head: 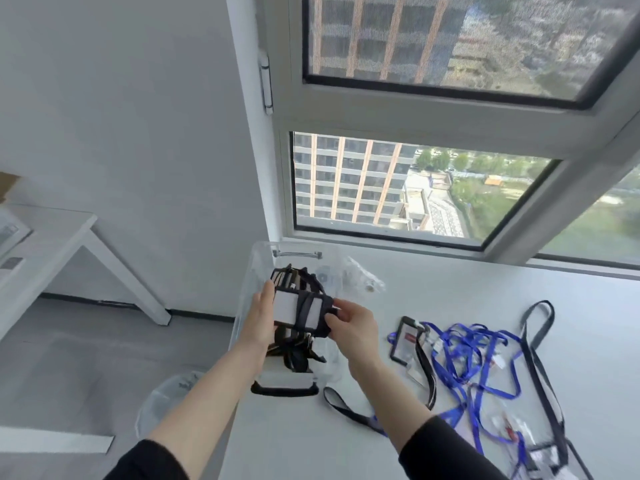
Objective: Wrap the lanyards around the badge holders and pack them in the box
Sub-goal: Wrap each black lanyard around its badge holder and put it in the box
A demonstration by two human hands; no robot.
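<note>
The left hand [259,318] and right hand [350,328] hold a white badge holder wound in black lanyard [296,307] over the clear plastic box [262,246]. Each grip is clamped on one end of it.

Fig. 1 | left arm: I hold it reaching forward from lower left, forearm bare | left hand [260,318]: set on edge, thumb up, gripping the badge holder [285,306] at its left end | right arm: angled in from lower right | right hand [353,329]: fingers curled, thumb pinching its right end
</note>
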